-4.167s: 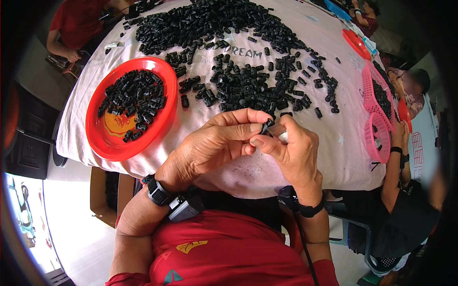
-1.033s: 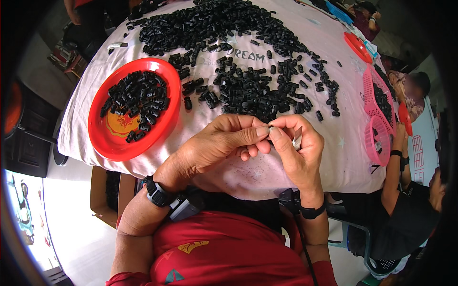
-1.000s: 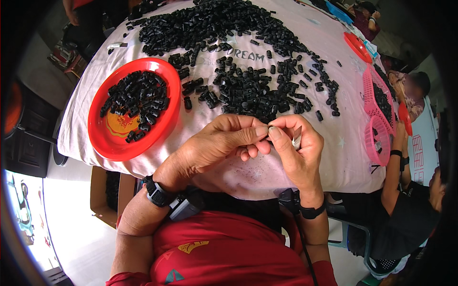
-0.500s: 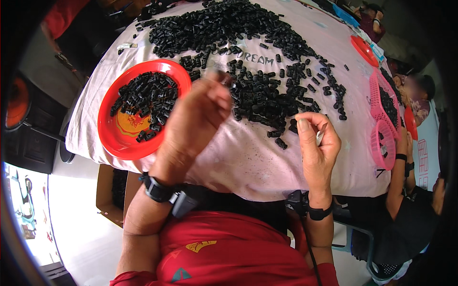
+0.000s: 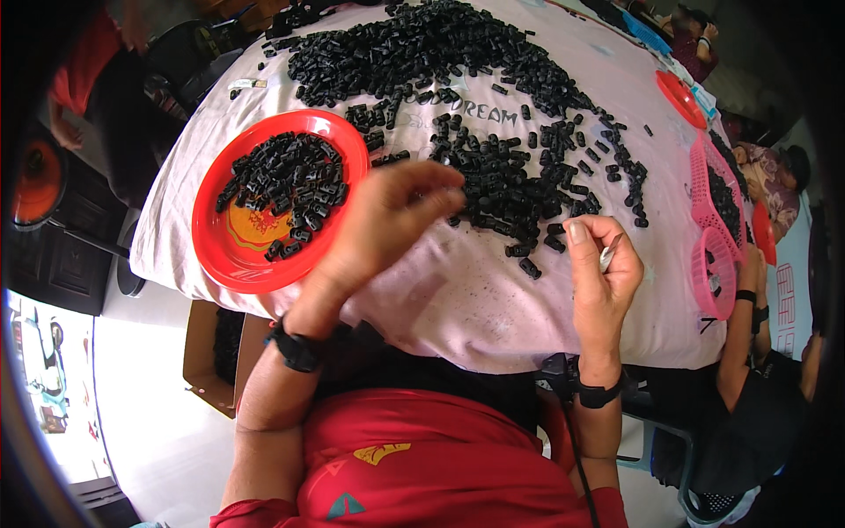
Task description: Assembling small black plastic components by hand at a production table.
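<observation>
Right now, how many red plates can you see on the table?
2. One red plate holding black parts sits at the left, beside the left hand. A second red plate lies at the far right edge. Others may be hidden.

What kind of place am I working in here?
Probably a small hand-assembly or sorting workshop: a cloth-covered table heaped with small black plastic parts, red plates and a pink basket holding more, another seated worker alongside.

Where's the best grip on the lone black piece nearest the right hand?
Pinch the black piece across its short sides, coming from above. It lies flat on the cloth, apart from the pile, so fingers fit on both sides. The right hand is closest.
</observation>
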A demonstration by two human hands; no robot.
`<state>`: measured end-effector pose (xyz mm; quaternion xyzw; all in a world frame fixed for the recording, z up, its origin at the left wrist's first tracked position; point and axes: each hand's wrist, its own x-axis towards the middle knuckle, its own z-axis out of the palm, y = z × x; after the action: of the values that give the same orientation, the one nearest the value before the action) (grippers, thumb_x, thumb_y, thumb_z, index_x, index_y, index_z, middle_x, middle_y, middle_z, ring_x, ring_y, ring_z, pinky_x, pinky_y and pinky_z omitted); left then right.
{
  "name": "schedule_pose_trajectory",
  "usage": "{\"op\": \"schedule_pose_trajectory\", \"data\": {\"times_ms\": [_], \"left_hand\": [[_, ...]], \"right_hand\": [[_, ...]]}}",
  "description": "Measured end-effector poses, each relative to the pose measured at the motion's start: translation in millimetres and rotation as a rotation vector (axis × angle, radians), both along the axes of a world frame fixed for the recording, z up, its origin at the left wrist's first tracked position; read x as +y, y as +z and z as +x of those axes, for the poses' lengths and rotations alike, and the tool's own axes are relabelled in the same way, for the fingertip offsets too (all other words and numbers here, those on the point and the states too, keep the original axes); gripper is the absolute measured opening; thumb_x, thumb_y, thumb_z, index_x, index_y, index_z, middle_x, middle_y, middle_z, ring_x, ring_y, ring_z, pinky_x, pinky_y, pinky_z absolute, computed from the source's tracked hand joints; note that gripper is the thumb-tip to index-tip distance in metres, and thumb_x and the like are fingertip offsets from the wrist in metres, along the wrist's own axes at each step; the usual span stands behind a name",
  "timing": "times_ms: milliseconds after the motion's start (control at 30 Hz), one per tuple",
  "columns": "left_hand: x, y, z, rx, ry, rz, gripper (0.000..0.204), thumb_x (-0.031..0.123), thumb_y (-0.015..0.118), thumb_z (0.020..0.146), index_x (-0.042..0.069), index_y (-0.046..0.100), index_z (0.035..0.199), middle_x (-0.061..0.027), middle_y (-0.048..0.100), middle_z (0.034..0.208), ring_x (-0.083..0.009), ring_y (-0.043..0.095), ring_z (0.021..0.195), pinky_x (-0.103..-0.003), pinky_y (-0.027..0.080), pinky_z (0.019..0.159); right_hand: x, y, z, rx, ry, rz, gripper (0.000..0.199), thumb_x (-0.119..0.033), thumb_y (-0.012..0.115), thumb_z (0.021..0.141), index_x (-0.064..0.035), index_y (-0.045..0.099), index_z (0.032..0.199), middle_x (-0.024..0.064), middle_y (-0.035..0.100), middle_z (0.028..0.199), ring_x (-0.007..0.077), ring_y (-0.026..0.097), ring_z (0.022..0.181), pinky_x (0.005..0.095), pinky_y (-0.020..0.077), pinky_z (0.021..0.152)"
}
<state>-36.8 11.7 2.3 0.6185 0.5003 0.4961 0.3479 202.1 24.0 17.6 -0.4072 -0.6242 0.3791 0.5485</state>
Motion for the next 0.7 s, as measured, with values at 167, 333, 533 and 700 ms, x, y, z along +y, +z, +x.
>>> {"op": "schedule_pose_trajectory", "data": {"times_ms": [167, 333, 533, 700], "left_hand": [[-7, -7, 30, 0.568, 0.218, 0.028, 0.034, 0.015, 0.070, 0.080, 0.000, 0.064, 0.110, -0.0144, 0.061, 0.087, -0.0234, 0.062, 0.074, -0.033, 0.050, 0.068], [-6, -10, 25, 0.356, 0.150, -0.040, 0.025, 0.011, 0.065, 0.085, 0.000, 0.062, 0.107, -0.0093, 0.063, 0.088, -0.0170, 0.063, 0.076, -0.029, 0.050, 0.070], [-10, 10, 27, -0.439, -0.272, -0.279, 0.023, 0.009, 0.062, 0.091, 0.003, 0.059, 0.113, 0.0019, 0.061, 0.089, -0.0056, 0.058, 0.078, -0.021, 0.048, 0.071], [-15, 15, 35, -0.528, -0.331, -0.290, 0.027, 0.003, 0.066, 0.086, 0.004, 0.058, 0.111, -0.0009, 0.062, 0.096, -0.0072, 0.059, 0.082, -0.021, 0.048, 0.071]], "right_hand": [[1, -3, -2, -0.062, 0.043, 0.063, 0.009, -0.009, 0.064, 0.090, -0.0005, 0.063, 0.086, -0.0058, 0.053, 0.067, 0.0002, 0.041, 0.059, 0.0176, 0.0325, 0.053], [0, -6, -4, -0.111, 0.114, 0.057, 0.009, -0.009, 0.064, 0.090, -0.0005, 0.063, 0.089, -0.0038, 0.056, 0.067, 0.0015, 0.046, 0.060, 0.0185, 0.0362, 0.053], [-3, -5, -9, -0.183, 0.223, 0.022, 0.017, -0.011, 0.066, 0.089, -0.0023, 0.064, 0.104, -0.0007, 0.060, 0.069, 0.0021, 0.050, 0.060, 0.0191, 0.0386, 0.053], [-3, -4, -8, -0.217, 0.238, 0.063, 0.017, -0.010, 0.066, 0.088, -0.0038, 0.065, 0.104, -0.0028, 0.055, 0.060, 0.0009, 0.046, 0.054, 0.0190, 0.0352, 0.048]]}}
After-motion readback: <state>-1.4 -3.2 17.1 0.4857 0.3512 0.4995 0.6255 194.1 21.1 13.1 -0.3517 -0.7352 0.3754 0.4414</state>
